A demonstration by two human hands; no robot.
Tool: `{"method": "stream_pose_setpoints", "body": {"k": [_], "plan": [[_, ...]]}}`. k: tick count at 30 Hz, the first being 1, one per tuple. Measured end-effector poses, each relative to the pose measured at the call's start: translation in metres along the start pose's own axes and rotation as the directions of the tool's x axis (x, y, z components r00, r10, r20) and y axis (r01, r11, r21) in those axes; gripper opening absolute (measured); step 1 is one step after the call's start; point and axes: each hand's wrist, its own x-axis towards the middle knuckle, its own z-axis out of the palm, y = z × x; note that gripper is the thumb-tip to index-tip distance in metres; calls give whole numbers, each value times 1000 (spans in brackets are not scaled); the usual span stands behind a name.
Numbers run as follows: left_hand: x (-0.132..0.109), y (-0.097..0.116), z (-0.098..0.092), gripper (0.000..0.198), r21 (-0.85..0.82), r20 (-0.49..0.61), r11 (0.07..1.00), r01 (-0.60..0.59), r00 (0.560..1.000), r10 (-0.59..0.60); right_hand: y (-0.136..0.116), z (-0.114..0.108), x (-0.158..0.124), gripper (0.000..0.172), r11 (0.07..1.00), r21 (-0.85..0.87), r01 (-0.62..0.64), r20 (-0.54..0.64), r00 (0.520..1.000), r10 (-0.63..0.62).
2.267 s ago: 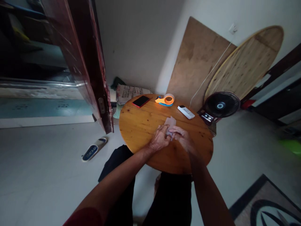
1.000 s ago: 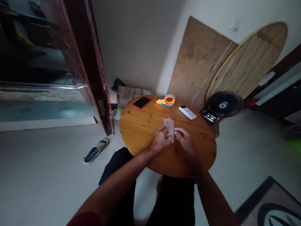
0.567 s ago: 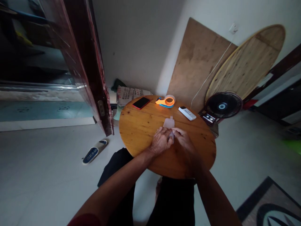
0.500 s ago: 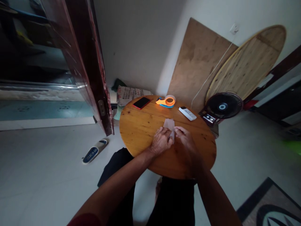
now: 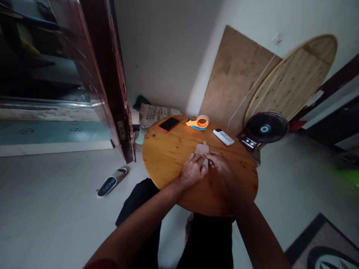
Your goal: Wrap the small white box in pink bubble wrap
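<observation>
A small pale piece that looks like folded paper (image 5: pixel 202 148) lies on the round wooden table (image 5: pixel 165 149), with a little tab standing out at its far end. My left hand (image 5: pixel 193 168) rests on its near left part, fingers laid out flat and pressing it against the tabletop. From the other side my right hand (image 5: pixel 219 161) reaches in, its thumb and fingers pinched together at the paper's right edge. My fingers cover the near part of the paper.
Along the table's far side are a red-edged phone (image 5: pixel 169 124), an orange tape dispenser (image 5: pixel 198 122) and a white remote-like device (image 5: pixel 223 137). A black fan (image 5: pixel 265 128) stands beyond the right edge. Boards (image 5: pixel 238 71) lean on the wall; a slipper (image 5: pixel 112 183) lies on the floor.
My right hand has moved a little left, its fingertips now over the paper's right edge. My left hand stays nearly in place. The tab at the paper's far end shows more plainly.
</observation>
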Motion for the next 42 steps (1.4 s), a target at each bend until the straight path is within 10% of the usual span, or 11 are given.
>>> {"method": "stream_pose_setpoints", "body": {"k": [23, 31, 37, 42], "plan": [[-2, 0, 0, 31, -10, -89, 973, 233, 969, -233, -4, 9, -32, 21, 969, 23, 245, -124, 963, -240], [0, -12, 3, 87, -196, -139, 948, 250, 950, -279, -36, 8, -78, 24, 963, -82, 257, -13, 966, -259], [0, -20, 7, 23, -229, -46, 957, 179, 980, -195, -35, -1, -89, 29, 927, -125, 355, 105, 933, -343], [0, -20, 5, 14, -276, -67, 955, 112, 988, -136, -1, 2, -81, 41, 865, -217, 452, 161, 891, -425]]}}
